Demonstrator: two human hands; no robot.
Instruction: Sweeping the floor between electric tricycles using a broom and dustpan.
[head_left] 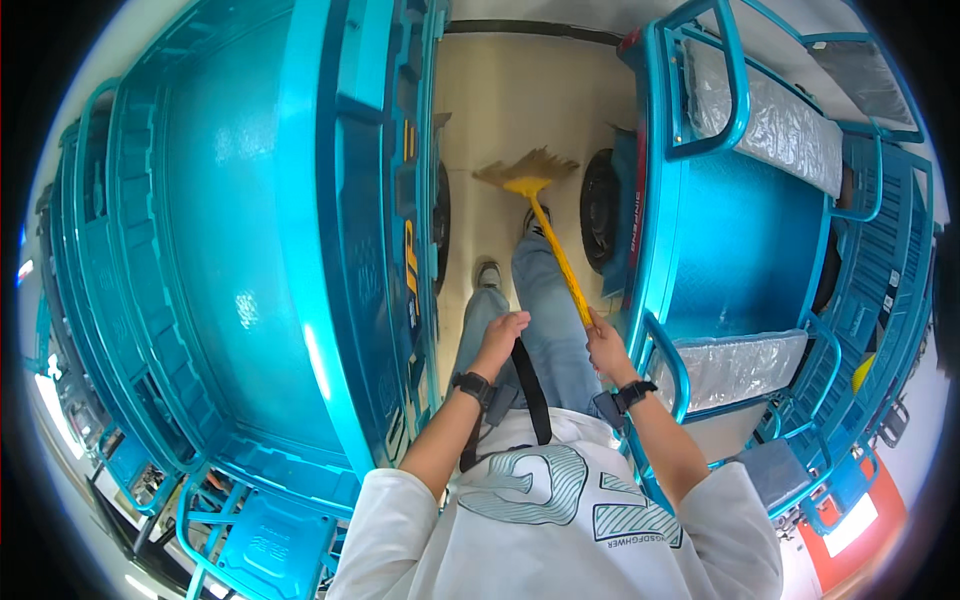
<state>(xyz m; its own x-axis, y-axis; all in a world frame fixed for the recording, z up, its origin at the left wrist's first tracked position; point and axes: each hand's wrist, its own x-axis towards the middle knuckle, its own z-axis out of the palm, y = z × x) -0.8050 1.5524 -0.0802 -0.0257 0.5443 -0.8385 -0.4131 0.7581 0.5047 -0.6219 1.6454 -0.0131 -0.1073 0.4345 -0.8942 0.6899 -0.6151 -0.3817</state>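
Note:
My right hand is closed around the upper end of a yellow-handled broom. The handle slants forward and left past my right leg. At its far end the brown, fanned-out bristles meet the floor just ahead of my right shoe. In front of my waist my left hand is apart from the broom, its fingers curled together. A black strap runs from beside that hand down to my shirt; whether the fingers grip it or anything else is hidden.
I stand in a narrow aisle of pale floor. A large blue cargo bed borders it on the left. On the right stands a blue cargo vehicle with tube rails, plastic-wrapped seats and a black wheel jutting toward the aisle.

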